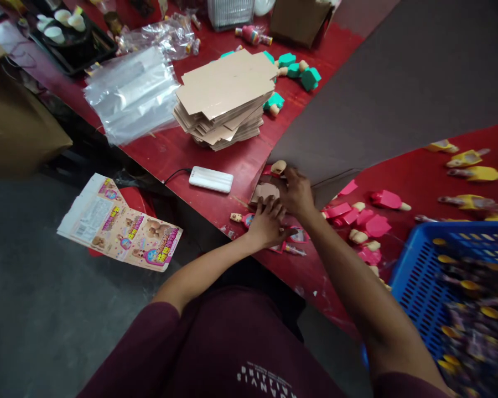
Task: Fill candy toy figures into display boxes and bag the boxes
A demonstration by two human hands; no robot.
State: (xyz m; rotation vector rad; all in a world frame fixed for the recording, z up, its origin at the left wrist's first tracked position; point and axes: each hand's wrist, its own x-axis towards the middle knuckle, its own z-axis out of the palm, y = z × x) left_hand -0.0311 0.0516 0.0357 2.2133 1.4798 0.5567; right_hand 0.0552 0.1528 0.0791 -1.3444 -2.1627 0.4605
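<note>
My left hand [269, 222] lies spread over a small brown-grey card [265, 191] and a printed pink toy card [248, 219] at the red table's front edge. Its thumb points right, above a small clear tube [294, 250]. Just beyond, my right hand [296, 190] has its fingers curled together at the card's right side, close to a pink piece with a cream rounded top [278, 167]. What the right fingertips hold, if anything, is hidden. Pink pieces with cream tops [371, 224] lie scattered to the right of my right forearm.
A stack of flat cardboard [228, 83] stands behind my hands, with clear plastic bags [133, 94] to its left. A white power bank [211, 179] with a cable lies nearer. A large grey panel [390, 77] rises at right. A blue basket [415, 276] fills the lower right.
</note>
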